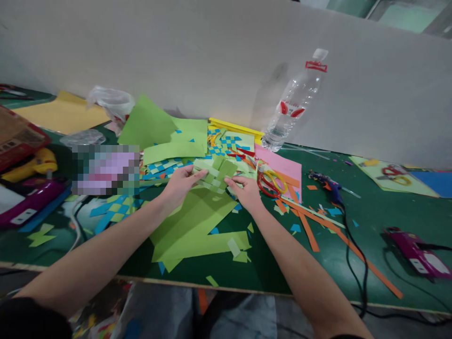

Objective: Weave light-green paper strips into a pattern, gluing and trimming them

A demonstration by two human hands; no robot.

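Between my two hands is a small woven piece of green paper (216,175), its light and darker green strips crossing in a checked pattern. My left hand (181,182) pinches its left edge between thumb and fingers. On the right side, my right hand (247,190) grips the lower corner in the same way. Under the piece lie green paper sheets (197,219) with cut edges. Just behind it, several blue and green woven paper pieces (226,143) are spread out. Scissors with red and yellow handles (271,182) rest close to my right hand.
A clear plastic bottle (294,106) stands at the back by the grey partition (197,56). To the right are a blue glue gun (330,188), orange paper strips (339,226) and a purple power strip (418,252). Leftward sit a yellow glue gun (35,165) and another purple power strip (33,201).
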